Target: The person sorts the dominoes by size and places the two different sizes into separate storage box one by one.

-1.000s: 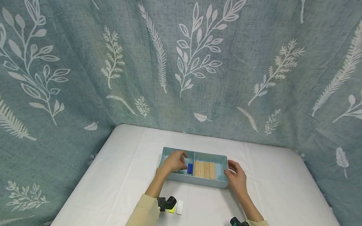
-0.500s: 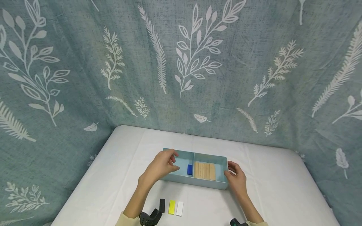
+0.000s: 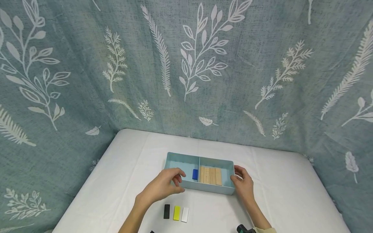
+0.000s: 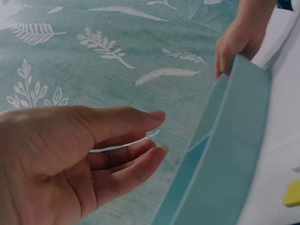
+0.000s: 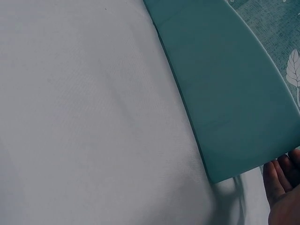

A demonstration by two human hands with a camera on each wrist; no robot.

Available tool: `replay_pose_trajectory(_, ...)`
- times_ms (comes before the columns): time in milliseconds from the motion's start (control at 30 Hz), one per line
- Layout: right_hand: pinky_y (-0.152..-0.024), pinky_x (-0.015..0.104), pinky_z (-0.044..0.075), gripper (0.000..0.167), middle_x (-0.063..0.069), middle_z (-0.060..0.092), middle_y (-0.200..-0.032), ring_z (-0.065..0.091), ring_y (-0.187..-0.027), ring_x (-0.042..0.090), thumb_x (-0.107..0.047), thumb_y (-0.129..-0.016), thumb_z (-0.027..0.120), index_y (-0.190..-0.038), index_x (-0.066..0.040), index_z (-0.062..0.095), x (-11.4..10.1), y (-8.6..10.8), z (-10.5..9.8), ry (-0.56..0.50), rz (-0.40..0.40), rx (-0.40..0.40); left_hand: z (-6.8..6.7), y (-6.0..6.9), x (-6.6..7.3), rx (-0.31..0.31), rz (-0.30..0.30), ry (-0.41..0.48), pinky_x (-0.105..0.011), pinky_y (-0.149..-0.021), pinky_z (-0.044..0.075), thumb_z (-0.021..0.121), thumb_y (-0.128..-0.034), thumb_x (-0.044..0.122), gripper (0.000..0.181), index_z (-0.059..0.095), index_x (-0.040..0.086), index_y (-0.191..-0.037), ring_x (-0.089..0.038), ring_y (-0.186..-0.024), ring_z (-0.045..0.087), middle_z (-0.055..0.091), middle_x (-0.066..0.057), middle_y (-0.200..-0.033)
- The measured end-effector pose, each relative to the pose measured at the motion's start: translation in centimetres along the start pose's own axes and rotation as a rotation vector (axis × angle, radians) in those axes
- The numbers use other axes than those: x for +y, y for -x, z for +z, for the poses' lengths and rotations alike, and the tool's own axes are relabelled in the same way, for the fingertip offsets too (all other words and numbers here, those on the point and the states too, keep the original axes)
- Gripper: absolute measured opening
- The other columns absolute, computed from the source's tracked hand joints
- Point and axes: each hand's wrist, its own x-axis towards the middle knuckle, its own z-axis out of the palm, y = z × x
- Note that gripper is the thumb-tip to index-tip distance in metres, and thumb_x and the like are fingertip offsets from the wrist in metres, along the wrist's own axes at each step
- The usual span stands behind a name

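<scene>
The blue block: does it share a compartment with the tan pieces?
No, the blue block lies left of the divider, the tan pieces right of it.

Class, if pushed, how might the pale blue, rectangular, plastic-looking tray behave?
The pale blue rectangular tray seems stiff, its walls standing upright. Its broad, low shape should resist tipping. With room beside them, tan wooden strips might slide.

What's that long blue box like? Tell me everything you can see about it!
The box is pale blue, rectangular, smooth and open on top, and looks like plastic. A thin divider splits it: a dark blue block lies in the left half, and wooden-looking strips line up in the right. It sits on the white table, with the right hand holding its right end.
</scene>
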Motion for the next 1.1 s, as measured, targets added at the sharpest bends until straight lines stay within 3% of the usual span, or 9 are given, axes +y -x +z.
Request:
replay_pose_trajectory(67,-0.099,0.034,0.051,0.045,0.022,0.058,-0.129,0.056,-0.12,0.034,0.001,-0.089,0.06,-0.133,0.004,0.052,0.1,0.0,0.0,0.001,-0.004,0.005,0.4,0.4,-0.2,-0.027,-0.011,0.02,-0.024,-0.072,0.054,0.081,-0.0815,0.011,0.038,0.065,0.008,-0.115,-0.005,-0.078,0.06,0.061,0.008,-0.089)
replay_pose_trajectory(267,-0.094,0.019,0.051,0.045,0.021,0.058,-0.128,0.057,-0.119,0.034,0.001,-0.089,0.06,-0.133,0.004,0.053,0.0,-0.1,0.0,0.018,0.002,0.016,1.7,1.4,-1.2,-0.078,-0.042,0.053,-0.023,-0.069,0.053,0.082,-0.0797,0.008,0.037,0.065,0.008,-0.113,-0.004,-0.077,0.059,0.059,0.01,-0.086)
replay_pose_trajectory(467,-0.099,0.036,0.051,0.045,0.021,0.058,-0.128,0.057,-0.119,0.033,0.002,-0.089,0.06,-0.133,0.003,0.053,-0.1,0.0,0.1,0.021,0.004,0.017,3.3,2.0,-2.1,-0.121,-0.053,0.078,-0.021,-0.066,0.052,0.083,-0.0766,0.006,0.041,0.064,0.005,-0.113,-0.003,-0.073,0.059,0.061,0.007,-0.083)
replay_pose_trajectory(733,-0.1,0.039,0.051,0.045,0.021,0.059,-0.128,0.057,-0.119,0.033,0.003,-0.089,0.06,-0.133,0.003,0.053,-0.2,0.1,0.1,0.019,-0.001,0.019,5.2,2.5,-3.1,-0.157,-0.043,0.001,-0.018,-0.062,0.049,0.086,-0.0725,0.005,0.047,0.063,0.003,-0.114,0.0,-0.065,0.053,0.062,0.005,-0.081)
replay_pose_trajectory(1100,-0.1,0.04,0.05,0.045,0.02,0.058,-0.129,0.056,-0.12,0.033,0.001,-0.089,0.06,-0.133,0.003,0.053,0.0,0.0,0.1,0.034,0.007,0.013,6.8,3.0,-3.5,-0.168,-0.053,-0.109,-0.019,-0.068,0.044,0.089,-0.0671,0.007,0.05,0.066,0.004,-0.112,-0.001,-0.071,0.046,0.057,0.009,-0.074)
